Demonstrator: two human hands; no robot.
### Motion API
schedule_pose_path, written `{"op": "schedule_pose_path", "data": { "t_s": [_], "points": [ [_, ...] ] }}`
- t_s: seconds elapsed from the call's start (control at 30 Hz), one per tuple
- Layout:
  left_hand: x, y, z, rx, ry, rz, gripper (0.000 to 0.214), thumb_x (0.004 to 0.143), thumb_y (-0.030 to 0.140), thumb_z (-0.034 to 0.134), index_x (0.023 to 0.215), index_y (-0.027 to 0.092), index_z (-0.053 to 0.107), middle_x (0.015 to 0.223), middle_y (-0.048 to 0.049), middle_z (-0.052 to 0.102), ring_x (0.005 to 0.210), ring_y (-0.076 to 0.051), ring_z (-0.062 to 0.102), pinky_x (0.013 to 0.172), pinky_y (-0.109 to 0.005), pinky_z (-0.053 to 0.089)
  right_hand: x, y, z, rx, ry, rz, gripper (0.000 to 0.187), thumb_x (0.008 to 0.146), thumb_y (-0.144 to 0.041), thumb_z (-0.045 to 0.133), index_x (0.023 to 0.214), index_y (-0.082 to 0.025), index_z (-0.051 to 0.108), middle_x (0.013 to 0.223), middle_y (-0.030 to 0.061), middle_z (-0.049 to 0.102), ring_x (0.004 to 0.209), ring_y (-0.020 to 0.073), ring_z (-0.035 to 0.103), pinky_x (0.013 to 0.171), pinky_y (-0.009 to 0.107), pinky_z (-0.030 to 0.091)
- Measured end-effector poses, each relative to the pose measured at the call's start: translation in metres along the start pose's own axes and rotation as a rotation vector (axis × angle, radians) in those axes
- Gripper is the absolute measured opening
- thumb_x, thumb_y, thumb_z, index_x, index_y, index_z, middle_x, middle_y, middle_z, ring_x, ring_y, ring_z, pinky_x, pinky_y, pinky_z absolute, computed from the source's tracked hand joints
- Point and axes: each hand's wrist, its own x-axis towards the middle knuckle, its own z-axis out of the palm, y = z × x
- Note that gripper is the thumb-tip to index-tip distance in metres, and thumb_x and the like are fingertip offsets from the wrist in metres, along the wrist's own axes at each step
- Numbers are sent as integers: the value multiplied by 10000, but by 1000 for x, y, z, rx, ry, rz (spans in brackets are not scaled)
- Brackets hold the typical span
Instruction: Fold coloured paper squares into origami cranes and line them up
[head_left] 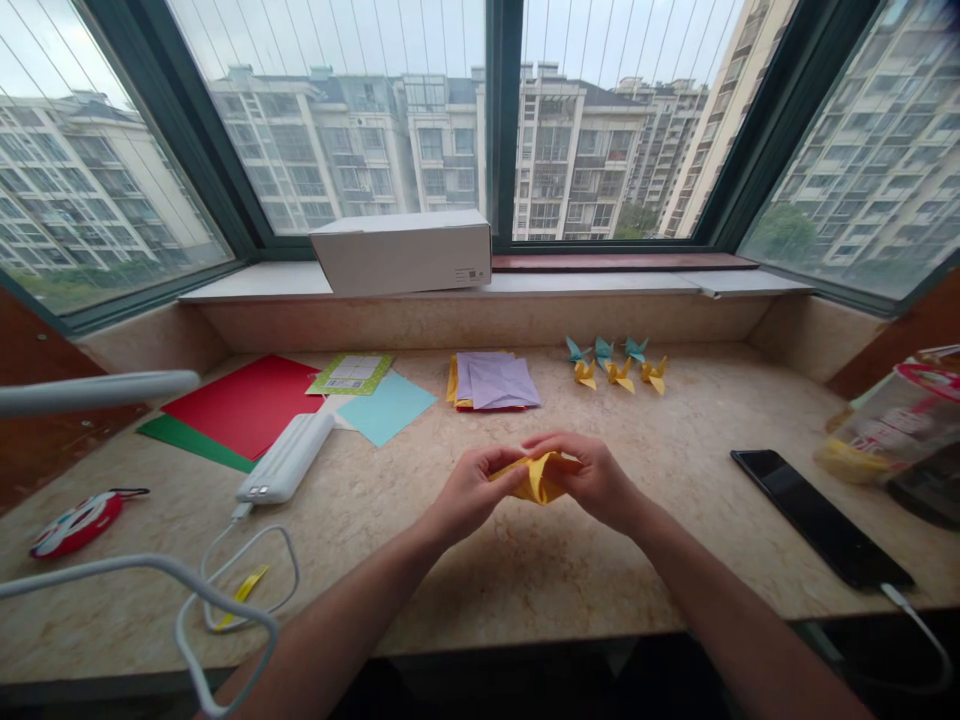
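A partly folded piece of yellow paper (pixel 538 478) is held between both hands above the marble counter (pixel 525 570). My left hand (pixel 472 492) pinches its left side with closed fingers. My right hand (pixel 596 478) grips its right side, fingers curled over the top. Behind the hands lies a stack of purple and orange paper sheets (pixel 495 381). To its right stand several small folded paper cranes (pixel 619 364), teal ones behind, yellow ones in front.
Red (pixel 244 403), green and light blue paper (pixel 386 406) lie at the left, beside a white power bank (pixel 286 457) with cable. A white box (pixel 401 252) sits on the window ledge. A black phone (pixel 821 518) lies at the right near a plastic bag (pixel 896 425).
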Motion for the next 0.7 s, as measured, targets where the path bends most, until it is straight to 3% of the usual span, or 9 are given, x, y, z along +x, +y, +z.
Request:
{"op": "schedule_pose_path", "data": {
  "t_s": [0.13, 0.23, 0.43, 0.6, 0.7],
  "points": [
    [1, -2, 1, -8, 63, -24, 304, 818, 402, 698, 919, 115, 702, 841, -61, 714, 754, -178, 672, 680, -266, 529, 0, 1, -3, -339, 51, -210, 154, 893, -291, 642, 1027, -244, 701, 1221, 97, 649, 1136, 261, 600, 969, 453, 461],
    [1, -2, 1, 41, 99, -8, 301, 791, 405, 720, 869, 116, 698, 799, -55, 706, 724, -175, 663, 656, -262, 520, -1, 1, -5, -442, 27, -295, 167, 928, -292, 596, 1066, -252, 680, 1234, 92, 637, 1153, 260, 579, 979, 453, 427],
    [0, 0, 1, 152, 104, 66, 282, 814, 415, 688, 851, 139, 728, 808, -59, 723, 723, -170, 653, 652, -254, 492, 0, 2, -7, -378, -25, -332, 134, 960, -298, 550, 1019, -253, 661, 1131, 69, 697, 1042, 231, 629, 932, 428, 430],
    [-1, -4, 2, 223, 146, 112, 246, 786, 391, 714, 804, 146, 717, 757, -42, 719, 694, -168, 652, 638, -250, 495, 3, 0, -8, -283, -143, -327, 93, 936, -294, 595, 936, -244, 673, 987, 50, 735, 967, 220, 655, 911, 410, 455],
    [-2, -7, 4, 272, 183, 119, 204, 766, 348, 724, 799, 149, 692, 757, -42, 708, 692, -169, 651, 614, -244, 496, 0, 0, -2, -305, -113, -289, 89, 931, -283, 602, 944, -238, 678, 996, 53, 716, 947, 213, 647, 876, 388, 471]
  ]
}}
